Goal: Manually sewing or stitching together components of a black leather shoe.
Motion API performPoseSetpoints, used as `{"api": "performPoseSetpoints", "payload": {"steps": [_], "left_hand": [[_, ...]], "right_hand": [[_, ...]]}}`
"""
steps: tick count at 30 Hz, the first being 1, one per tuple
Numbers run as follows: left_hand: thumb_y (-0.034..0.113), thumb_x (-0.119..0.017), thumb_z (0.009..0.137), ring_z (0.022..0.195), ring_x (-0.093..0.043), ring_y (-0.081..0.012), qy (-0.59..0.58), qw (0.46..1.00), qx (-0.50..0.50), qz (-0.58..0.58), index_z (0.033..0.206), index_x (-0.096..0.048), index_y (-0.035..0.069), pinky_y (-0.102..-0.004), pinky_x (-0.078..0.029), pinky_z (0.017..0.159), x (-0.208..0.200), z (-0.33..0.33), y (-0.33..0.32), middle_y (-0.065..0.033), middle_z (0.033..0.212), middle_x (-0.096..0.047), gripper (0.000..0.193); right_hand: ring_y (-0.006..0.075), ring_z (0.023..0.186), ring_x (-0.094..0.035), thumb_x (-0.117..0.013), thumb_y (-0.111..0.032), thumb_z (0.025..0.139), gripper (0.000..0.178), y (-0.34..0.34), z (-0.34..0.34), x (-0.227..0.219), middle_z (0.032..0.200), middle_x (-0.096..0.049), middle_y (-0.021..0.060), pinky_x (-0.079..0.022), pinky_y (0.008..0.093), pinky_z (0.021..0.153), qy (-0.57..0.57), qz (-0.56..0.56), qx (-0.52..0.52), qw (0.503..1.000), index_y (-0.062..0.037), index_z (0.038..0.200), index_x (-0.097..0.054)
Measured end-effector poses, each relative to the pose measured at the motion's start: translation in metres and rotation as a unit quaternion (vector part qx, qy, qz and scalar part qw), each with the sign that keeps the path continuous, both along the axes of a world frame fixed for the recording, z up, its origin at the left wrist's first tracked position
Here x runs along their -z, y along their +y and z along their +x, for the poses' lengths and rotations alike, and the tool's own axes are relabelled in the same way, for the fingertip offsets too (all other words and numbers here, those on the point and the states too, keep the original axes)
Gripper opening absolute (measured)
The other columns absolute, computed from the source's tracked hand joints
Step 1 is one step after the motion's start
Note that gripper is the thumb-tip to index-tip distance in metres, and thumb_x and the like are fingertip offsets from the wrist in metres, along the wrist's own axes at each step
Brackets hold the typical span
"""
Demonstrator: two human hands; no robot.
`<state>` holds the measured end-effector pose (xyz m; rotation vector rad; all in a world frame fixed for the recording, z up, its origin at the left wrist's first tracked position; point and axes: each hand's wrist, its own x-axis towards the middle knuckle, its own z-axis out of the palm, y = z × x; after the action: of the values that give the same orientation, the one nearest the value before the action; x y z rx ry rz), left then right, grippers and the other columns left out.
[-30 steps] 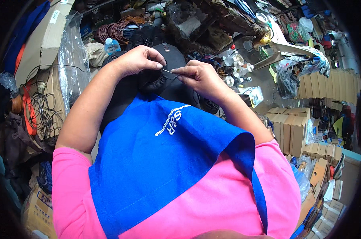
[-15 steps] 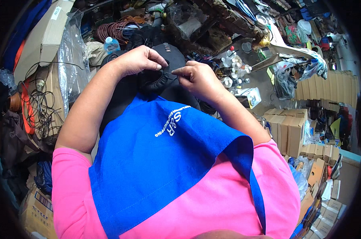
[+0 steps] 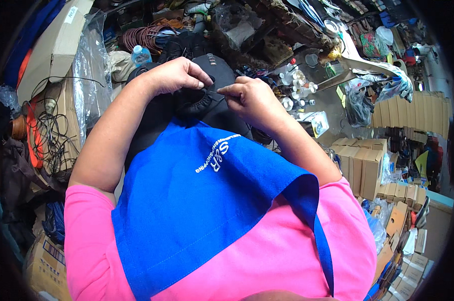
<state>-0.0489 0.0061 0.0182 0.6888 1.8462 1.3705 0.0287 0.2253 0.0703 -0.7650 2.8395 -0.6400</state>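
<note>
A black shoe with a gathered, padded edge lies over my lap, just beyond the top of a blue apron. My left hand is closed at its far side, thumb and fingertips pinched at the dark edge. On the right, the thumb and index finger of my right hand are pressed together on a thin strand, perhaps thread or a needle, which reaches toward the shoe. What lies under the fingertips is too small and dark to make out.
A cardboard box and tangled black cord are at the left. Beyond my hands are a water bottle and a coil of reddish hose. Several small bottles stand to the right, above stacked cardboard boxes.
Almost nothing differs. Both hands keep their pinch at the shoe, with only a very slight shift of the fingers.
</note>
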Motion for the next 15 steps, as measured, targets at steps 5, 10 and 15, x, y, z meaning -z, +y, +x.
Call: {"api": "performPoseSetpoints", "payload": {"steps": [5,10,15], "left_hand": [[0.010,-0.066,0.076,0.088,-0.060,-0.0136,0.001,1.000,-0.007,-0.014,0.105,-0.069,0.003,-0.0276,-0.047,0.082,-0.001,0.001,0.001,-0.0054,0.093,-0.065,0.030],[0.009,-0.065,0.076,0.089,-0.060,-0.0143,-0.003,1.000,-0.004,-0.013,0.105,-0.069,0.002,-0.0281,-0.046,0.084,0.000,0.001,0.000,-0.0061,0.095,-0.065,0.030],[0.010,-0.065,0.077,0.091,-0.060,-0.0151,-0.001,1.000,0.006,0.004,0.104,-0.069,0.002,-0.0287,-0.046,0.085,0.003,-0.002,0.001,-0.0066,0.095,-0.066,0.029]], "right_hand": [[0.0291,0.079,-0.064,-0.061,-0.011,0.073,0.025,0.000,-0.002,0.000,0.084,-0.064,0.0130,-0.052,0.0367,0.073,-0.013,0.003,-0.001,1.000,-0.0107,0.096,-0.071],[0.0296,0.079,-0.064,-0.062,-0.011,0.071,0.024,-0.003,-0.001,0.004,0.082,-0.064,0.0123,-0.052,0.0383,0.075,-0.005,0.034,0.008,0.999,-0.0087,0.092,-0.071],[0.0300,0.077,-0.063,-0.062,-0.010,0.072,0.024,-0.004,0.005,0.015,0.080,-0.064,0.0114,-0.051,0.0382,0.072,0.013,-0.015,0.020,1.000,-0.0106,0.094,-0.071]]}}
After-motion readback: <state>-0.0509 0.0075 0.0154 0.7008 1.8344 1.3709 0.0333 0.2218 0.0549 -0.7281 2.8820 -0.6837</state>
